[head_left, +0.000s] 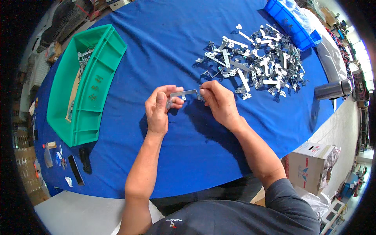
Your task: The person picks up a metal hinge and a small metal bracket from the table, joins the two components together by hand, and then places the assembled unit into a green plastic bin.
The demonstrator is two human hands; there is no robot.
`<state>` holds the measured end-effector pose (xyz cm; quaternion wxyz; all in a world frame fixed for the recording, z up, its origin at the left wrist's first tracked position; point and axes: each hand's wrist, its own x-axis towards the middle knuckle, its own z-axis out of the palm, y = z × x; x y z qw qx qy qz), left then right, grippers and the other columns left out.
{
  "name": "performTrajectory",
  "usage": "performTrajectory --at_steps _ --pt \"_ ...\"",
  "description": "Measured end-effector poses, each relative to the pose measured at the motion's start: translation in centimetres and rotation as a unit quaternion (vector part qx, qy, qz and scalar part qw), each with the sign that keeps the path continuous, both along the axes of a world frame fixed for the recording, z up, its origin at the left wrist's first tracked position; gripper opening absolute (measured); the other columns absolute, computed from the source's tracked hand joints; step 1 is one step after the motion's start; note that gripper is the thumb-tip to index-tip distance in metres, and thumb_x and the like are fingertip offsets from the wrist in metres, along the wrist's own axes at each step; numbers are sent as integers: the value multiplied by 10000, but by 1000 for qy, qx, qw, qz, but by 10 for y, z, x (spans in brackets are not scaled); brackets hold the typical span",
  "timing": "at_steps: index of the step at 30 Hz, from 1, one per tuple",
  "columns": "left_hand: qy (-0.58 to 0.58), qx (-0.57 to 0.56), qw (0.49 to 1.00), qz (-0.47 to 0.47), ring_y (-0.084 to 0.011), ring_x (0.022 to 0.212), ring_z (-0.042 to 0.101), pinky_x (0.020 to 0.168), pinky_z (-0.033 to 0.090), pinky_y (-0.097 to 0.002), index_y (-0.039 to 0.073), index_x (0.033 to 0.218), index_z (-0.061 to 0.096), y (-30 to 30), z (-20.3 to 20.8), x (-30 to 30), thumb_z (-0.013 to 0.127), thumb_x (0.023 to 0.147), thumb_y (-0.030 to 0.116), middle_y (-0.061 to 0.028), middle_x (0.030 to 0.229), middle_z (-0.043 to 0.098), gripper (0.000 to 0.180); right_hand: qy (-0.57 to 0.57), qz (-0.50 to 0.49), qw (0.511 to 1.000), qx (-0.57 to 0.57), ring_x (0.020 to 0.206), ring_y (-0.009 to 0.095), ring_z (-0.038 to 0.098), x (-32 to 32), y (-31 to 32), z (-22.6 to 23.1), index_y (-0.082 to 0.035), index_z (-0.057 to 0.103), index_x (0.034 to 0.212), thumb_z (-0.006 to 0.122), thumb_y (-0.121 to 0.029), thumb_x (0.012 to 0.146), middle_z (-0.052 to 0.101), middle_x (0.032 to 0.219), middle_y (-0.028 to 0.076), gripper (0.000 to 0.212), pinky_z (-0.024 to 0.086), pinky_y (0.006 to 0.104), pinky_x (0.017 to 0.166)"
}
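A thin silvery metal bracket [184,93] with bent ends is held between my two hands above the blue cloth. My left hand [157,113] is closed round its left end, thumb up and fingers behind. At the other end, my right hand [221,103] pinches with thumb and fingertips, partly hiding that end. Beyond my right hand, a loose pile of similar metal brackets [266,66] is spread over the cloth, strips and small bent pieces mixed together.
A green plastic bin [94,94] with metal parts inside stands at the left. A blue plastic bin [291,25] sits at the far right, near a dark metallic cylinder [333,90]. A phone [76,170] lies at the near left. Beside the table is a cardboard box [307,166].
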<state>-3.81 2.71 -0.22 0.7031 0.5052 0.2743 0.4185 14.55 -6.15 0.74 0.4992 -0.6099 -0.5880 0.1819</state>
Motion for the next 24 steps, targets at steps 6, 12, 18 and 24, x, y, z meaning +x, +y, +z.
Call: performTrajectory --at_steps 6,12,18,24 --pt "-87 -66 994 -1 -142 865 666 752 579 -292 -20 1289 526 -3 7 8 660 933 76 -228 1292 612 392 294 18 945 -141 613 65 562 6 2 1 -13 599 1021 571 -173 1020 589 731 6 162 460 234 531" --pt "-51 23 997 51 -125 872 660 707 546 -254 15 1213 653 -2 -8 10 611 985 96 -134 1153 703 245 315 77 933 -155 650 76 596 -3 1 -2 -1 626 1029 584 -168 1013 626 753 20 172 514 250 579" --pt "8 49 998 49 -126 821 664 673 547 -254 0 1210 659 -5 -13 9 596 1002 127 -59 941 685 252 192 107 964 -152 659 91 576 -6 -3 2 0 668 991 638 -167 976 644 748 26 171 486 278 596" --pt "72 82 994 8 -53 693 562 579 471 -187 15 1307 605 -7 -3 9 597 1003 141 -61 984 693 329 174 20 981 -80 686 77 535 2 1 -7 -9 683 1007 673 -162 948 639 760 38 164 442 272 606"
